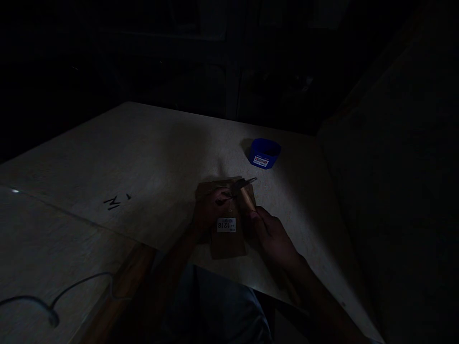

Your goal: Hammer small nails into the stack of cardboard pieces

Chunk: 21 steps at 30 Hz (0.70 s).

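Observation:
In dim light, my right hand point(274, 236) is closed around the wooden handle of a hammer point(246, 198). Its dark metal head, with a claw pointing to the right, is over a piece of brown cardboard point(229, 246) on the table. My left hand point(210, 208) rests on the cardboard's left part, fingers drawn together close to the hammer head. Whatever is between those fingertips is too dark and small to make out. A white label point(226, 225) with the upside-down number 1218 is on the cardboard between my hands.
Several small dark slim pieces, perhaps nails point(113, 202), lie on the pale table point(150, 143) to the left. A blue plastic bin point(265, 154) stands behind the cardboard, to the right. A grey cable point(82, 282) curves at the lower left. Beyond the table is dark.

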Motion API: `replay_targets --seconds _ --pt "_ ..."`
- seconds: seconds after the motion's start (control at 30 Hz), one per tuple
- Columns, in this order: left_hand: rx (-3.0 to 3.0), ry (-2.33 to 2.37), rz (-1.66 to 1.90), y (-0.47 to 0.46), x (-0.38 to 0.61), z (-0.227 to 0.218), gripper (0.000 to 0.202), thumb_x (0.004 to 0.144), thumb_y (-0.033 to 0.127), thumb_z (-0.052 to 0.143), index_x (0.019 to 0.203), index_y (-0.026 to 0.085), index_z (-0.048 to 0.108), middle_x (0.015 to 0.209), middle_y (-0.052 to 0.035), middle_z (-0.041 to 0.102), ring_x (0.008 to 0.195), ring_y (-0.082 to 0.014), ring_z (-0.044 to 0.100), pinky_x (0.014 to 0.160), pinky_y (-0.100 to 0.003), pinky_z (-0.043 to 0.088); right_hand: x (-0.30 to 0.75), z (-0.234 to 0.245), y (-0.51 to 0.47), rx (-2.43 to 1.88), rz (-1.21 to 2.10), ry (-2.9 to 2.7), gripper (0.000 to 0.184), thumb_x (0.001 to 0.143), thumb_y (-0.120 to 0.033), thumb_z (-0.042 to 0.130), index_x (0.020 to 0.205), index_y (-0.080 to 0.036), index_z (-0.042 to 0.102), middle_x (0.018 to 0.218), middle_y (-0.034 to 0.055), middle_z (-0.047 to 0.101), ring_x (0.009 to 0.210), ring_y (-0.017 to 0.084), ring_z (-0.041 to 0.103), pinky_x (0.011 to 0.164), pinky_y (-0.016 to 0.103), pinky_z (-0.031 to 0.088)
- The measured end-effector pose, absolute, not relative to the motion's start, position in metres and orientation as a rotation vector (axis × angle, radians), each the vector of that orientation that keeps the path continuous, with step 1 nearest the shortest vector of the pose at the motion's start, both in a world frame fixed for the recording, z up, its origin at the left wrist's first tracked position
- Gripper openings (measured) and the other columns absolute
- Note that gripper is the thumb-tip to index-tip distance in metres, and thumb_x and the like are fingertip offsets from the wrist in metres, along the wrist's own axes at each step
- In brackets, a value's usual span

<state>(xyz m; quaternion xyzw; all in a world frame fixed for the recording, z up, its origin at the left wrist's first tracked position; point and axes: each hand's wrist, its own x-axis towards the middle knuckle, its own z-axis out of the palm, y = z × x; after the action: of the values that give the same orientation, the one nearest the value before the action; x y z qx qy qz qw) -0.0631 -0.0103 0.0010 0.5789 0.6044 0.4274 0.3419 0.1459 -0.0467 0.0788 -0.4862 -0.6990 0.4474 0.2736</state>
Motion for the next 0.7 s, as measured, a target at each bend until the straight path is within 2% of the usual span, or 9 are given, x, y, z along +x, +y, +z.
replay_targets --seconds 0.13,0.33,0.5,0.7 --pt "1.507 1.601 1.135 -0.0083 -0.0619 0.0029 0.038 0.077 0.025 0.069 0.115 0.023 0.066 0.089 -0.0012 0.076 0.085 -0.0203 0.071 0.083 -0.034 0.055 0.1435 0.0780 -0.0472 -1.301 1.236 -1.918 0.035 0.100 -0.046 0.039 0.083 -0.024 0.059 0.073 0.0023 0.067 0.068 0.021 0.065 0.059 0.029 0.041" --pt "1.459 1.583 1.216 -0.0065 -0.0590 0.0079 0.041 0.076 0.020 0.069 0.117 0.022 0.064 0.090 -0.0015 0.075 0.084 -0.0184 0.070 0.083 -0.033 0.055 0.1493 0.0829 -0.0493 -1.245 1.184 -1.870 0.035 0.101 -0.046 0.038 0.084 -0.022 0.058 0.061 -0.0019 0.057 0.055 0.016 0.056 0.053 0.027 0.037" --pt "1.431 1.510 1.207 -0.0013 -0.0624 0.0023 0.045 0.076 0.020 0.070 0.120 0.021 0.063 0.085 -0.0006 0.075 0.083 -0.0190 0.071 0.082 -0.033 0.055 0.1491 0.0806 -0.0480 -1.257 1.181 -1.861 0.037 0.101 -0.048 0.037 0.086 -0.021 0.059 0.060 -0.0020 0.056 0.054 0.015 0.054 0.052 0.026 0.036" --pt "1.410 1.620 1.152 -0.0023 -0.0631 0.0012 0.045 0.074 0.016 0.071 0.118 0.020 0.064 0.083 0.0003 0.075 0.082 -0.0185 0.072 0.081 -0.032 0.056 0.1404 0.0763 -0.0480 -1.389 1.224 -1.955 0.037 0.100 -0.045 0.035 0.089 -0.020 0.060 0.077 0.0044 0.067 0.071 0.021 0.064 0.063 0.029 0.043"
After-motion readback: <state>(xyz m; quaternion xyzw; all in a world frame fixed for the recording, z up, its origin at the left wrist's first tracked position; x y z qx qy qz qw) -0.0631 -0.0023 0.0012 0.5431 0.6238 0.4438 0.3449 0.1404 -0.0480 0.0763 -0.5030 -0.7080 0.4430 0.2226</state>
